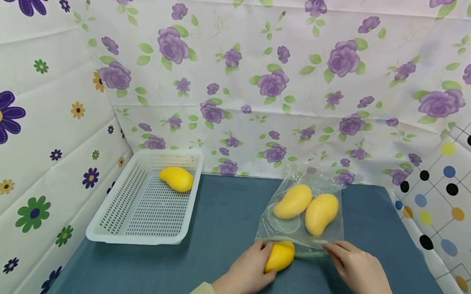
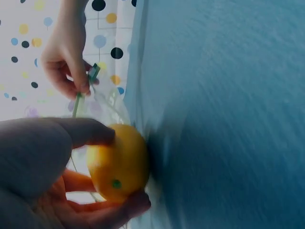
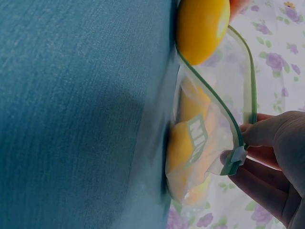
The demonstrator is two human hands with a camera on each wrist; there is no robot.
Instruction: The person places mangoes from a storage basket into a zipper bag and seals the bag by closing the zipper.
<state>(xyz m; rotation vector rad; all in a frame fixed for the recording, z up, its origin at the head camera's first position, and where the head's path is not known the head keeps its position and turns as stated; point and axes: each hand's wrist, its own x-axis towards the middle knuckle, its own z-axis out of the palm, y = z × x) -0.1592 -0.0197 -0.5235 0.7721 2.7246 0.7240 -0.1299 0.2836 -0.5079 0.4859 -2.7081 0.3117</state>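
My left hand (image 1: pixel 250 270) grips a yellow mango (image 1: pixel 281 256) at the mouth of a clear zip bag (image 1: pixel 272 227). The bag lies on the table with its green-edged opening towards me. Inside it are two more mangoes, one on the left (image 1: pixel 294 202) and one on the right (image 1: pixel 321 214). My right hand (image 1: pixel 358 268) pinches the right corner of the bag's mouth, beside the white slider (image 3: pixel 239 155). In the right wrist view, the green zip edges stand apart and the held mango (image 3: pixel 202 31) is right at the gap.
A white perforated basket (image 1: pixel 110 207) stands at the left of the blue table (image 1: pixel 224 216), with one mango (image 1: pixel 176 178) in it. Floral sheets (image 1: pixel 238 94) rise behind and at the left; a dotted sheet (image 1: pixel 450 209) hangs at the right.
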